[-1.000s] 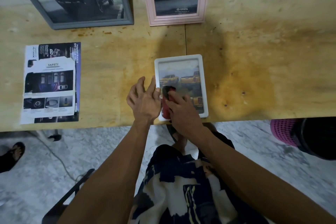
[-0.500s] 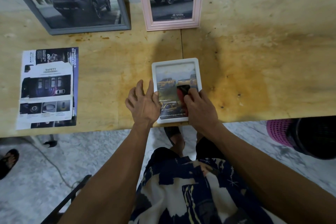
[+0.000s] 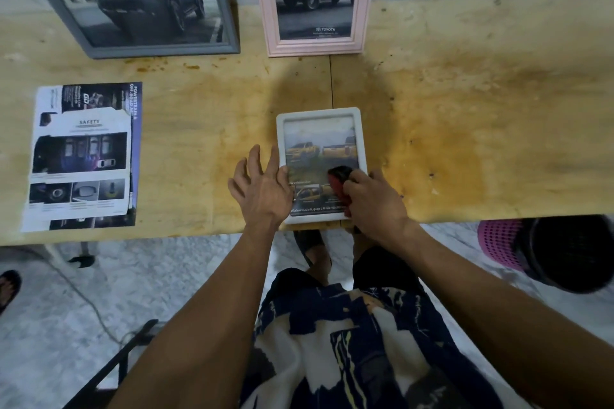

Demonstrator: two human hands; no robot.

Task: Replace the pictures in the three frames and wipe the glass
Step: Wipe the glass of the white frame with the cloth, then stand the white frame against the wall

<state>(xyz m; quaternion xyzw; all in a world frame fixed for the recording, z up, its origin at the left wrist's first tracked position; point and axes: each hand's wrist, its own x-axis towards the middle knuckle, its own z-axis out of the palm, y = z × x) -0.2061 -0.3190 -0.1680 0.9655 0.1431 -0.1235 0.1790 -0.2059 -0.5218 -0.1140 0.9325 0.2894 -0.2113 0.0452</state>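
Observation:
A small white frame [image 3: 320, 116] lies flat near the table's front edge, showing a picture of yellow pickup trucks. My right hand [image 3: 375, 201] presses a red and black cloth [image 3: 337, 181] onto the lower right of its glass. My left hand [image 3: 262, 186] rests with spread fingers on the table against the frame's left edge, steadying it. A large grey frame [image 3: 159, 50] and a pink frame [image 3: 314, 48], each holding a dark pickup picture, lean against the wall at the back.
A stack of printed brochure pages [image 3: 83, 156] lies on the wooden table [image 3: 465, 109] at the left. A pink basket [image 3: 498, 242] and a dark round object sit under the table at the right. A sandalled foot [image 3: 8, 289] shows at the far left.
My right hand has slid the cloth from the glass's lower left across to its lower right. My left hand has stayed at the frame's left edge. The view has shifted slightly.

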